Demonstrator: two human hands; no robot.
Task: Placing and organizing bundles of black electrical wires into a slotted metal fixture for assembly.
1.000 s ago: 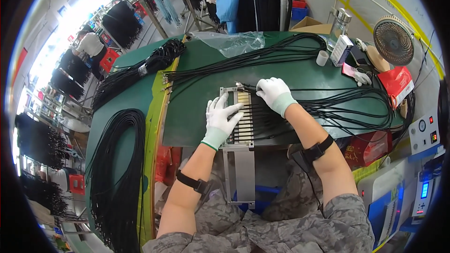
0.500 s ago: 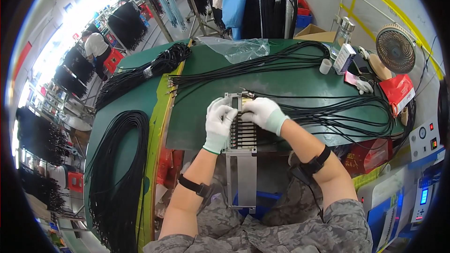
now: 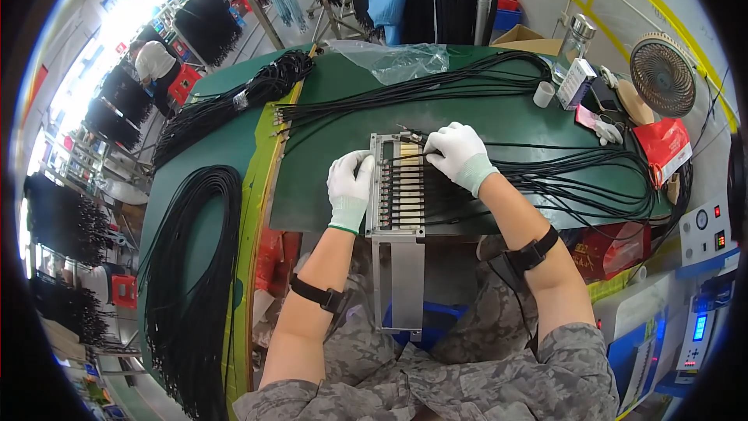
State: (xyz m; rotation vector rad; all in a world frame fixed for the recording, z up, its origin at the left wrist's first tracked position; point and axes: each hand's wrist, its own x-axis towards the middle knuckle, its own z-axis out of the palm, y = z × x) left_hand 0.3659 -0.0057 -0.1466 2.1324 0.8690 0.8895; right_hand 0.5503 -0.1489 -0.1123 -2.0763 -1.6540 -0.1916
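A metal fixture (image 3: 375, 218) with a row of slots stands at the green table's front edge, in front of me. Several black cables (image 3: 561, 178) lie with their ends side by side in its slots and run off to the right. My white-gloved left hand (image 3: 348, 181) is at the fixture's left rail, its fingers bent against the metal. Just right of the upper slots, my gloved right hand (image 3: 458, 154) pinches a black cable. Its fingertips partly hide that cable's end. Pale strips show in the upper slots.
More cable bundles lie behind the fixture (image 3: 436, 87) and at the left (image 3: 191, 265). A clear plastic bag (image 3: 389, 61), white roll (image 3: 544, 94), glass bottle (image 3: 573, 48) and fan (image 3: 662, 74) sit farther back. A control box (image 3: 707, 230) stands at the right.
Both hands were close together over the upper slots. The left has moved out to the left rail, and the right has shifted right and up, uncovering the slots.
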